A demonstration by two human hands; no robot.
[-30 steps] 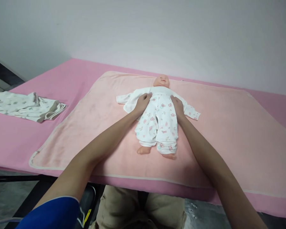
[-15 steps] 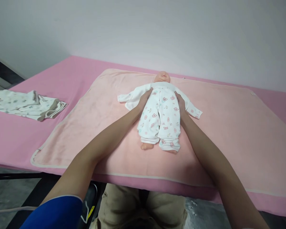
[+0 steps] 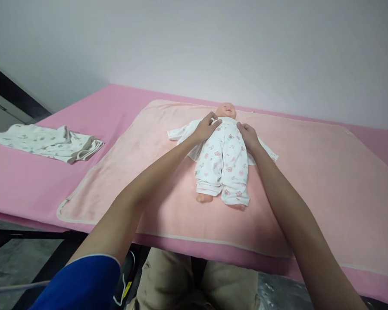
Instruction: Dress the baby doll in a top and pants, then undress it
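A baby doll [image 3: 226,110] lies on its back with its head toward the wall and its bare feet toward me. It wears a white long-sleeved top [image 3: 190,131] and white printed pants [image 3: 224,157] whose waistband reaches high on its chest. My left hand [image 3: 208,128] is at the left end of the waistband, fingers bent and closed on the cloth near the doll's neck. At the opposite end my right hand [image 3: 248,135] pinches the waistband's edge with thumb and fingers. The hands partly cover the top's sleeves.
A peach blanket [image 3: 310,181] with a pale border lies under the doll on a pink-covered table [image 3: 123,101]. At the left lies a folded white printed cloth [image 3: 48,142] with a tan edge. Behind the table rises a pale wall [image 3: 229,47].
Both hands have moved from the sides of the pants up to the waistband, closing on its edge. The view has shifted slightly, showing more of the doll's head.
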